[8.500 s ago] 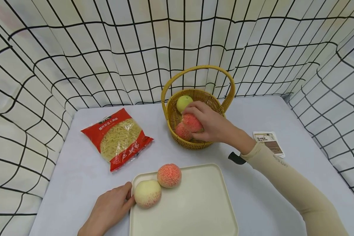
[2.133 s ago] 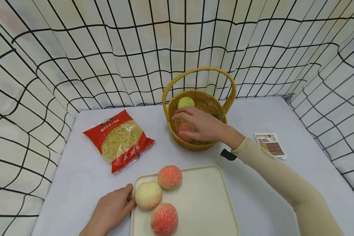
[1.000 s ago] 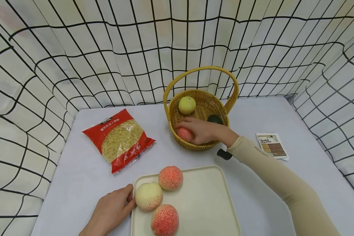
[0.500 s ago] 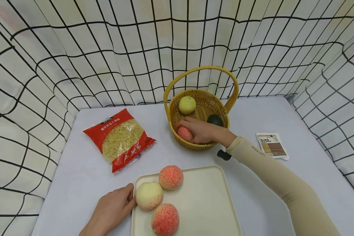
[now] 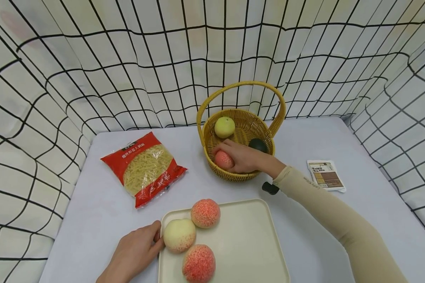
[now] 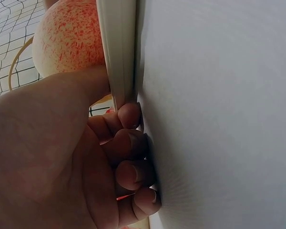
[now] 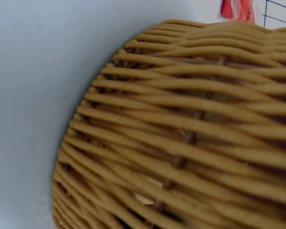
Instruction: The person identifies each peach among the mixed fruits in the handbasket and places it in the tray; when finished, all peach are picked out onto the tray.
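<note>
In the head view my right hand (image 5: 243, 156) reaches into the yellow wicker basket (image 5: 230, 175) and grips a red peach (image 5: 223, 160) near its front left side. A pale green apple-like fruit (image 5: 224, 127) and a dark green rounded item (image 5: 258, 145) lie in the basket too. The basket's weave (image 7: 190, 119) fills the right wrist view and mostly hides that hand. My left hand (image 5: 134, 248) holds the left edge of a cream tray (image 5: 248, 239), thumb at the rim and fingers curled beside it. On the tray sit a pale peach (image 5: 179, 235) and two red peaches, one behind (image 5: 205, 213) and one in front (image 5: 199, 263).
A red bag of spiral pasta (image 5: 146, 169) lies left of the basket. To the right is a small white and brown packet (image 5: 326, 175). Black wire mesh (image 5: 156, 70) over white cloth borders the table's back and sides. The basket's handle (image 5: 241, 83) arches high.
Since the earliest frame another red peach has come to lie on the tray's front left. My right hand has closed round the peach in the basket. The left hand stays at the tray edge.
</note>
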The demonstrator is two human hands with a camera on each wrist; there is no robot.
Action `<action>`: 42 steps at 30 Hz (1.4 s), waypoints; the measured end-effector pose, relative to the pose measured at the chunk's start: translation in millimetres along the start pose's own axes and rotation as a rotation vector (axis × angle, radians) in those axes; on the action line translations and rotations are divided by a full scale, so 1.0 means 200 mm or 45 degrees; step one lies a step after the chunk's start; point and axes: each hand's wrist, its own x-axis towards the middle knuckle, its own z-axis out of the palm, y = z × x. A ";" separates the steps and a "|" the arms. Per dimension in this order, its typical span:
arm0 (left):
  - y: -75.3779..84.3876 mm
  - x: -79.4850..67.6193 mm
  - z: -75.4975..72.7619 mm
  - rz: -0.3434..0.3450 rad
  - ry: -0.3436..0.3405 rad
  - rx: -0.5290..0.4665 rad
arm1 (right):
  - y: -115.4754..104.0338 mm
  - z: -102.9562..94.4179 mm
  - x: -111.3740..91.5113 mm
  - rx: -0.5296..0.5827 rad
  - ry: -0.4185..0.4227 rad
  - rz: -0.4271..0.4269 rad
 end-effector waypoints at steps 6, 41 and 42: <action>0.00 0.00 0.00 -0.002 0.001 -0.001 | 0.01 -0.01 -0.03 0.047 0.054 0.004; 0.00 0.01 0.01 -0.032 -0.026 0.000 | 0.01 -0.03 -0.16 0.243 0.450 -0.210; 0.00 0.01 0.01 -0.034 -0.026 -0.001 | 0.01 -0.03 -0.16 0.247 0.459 -0.216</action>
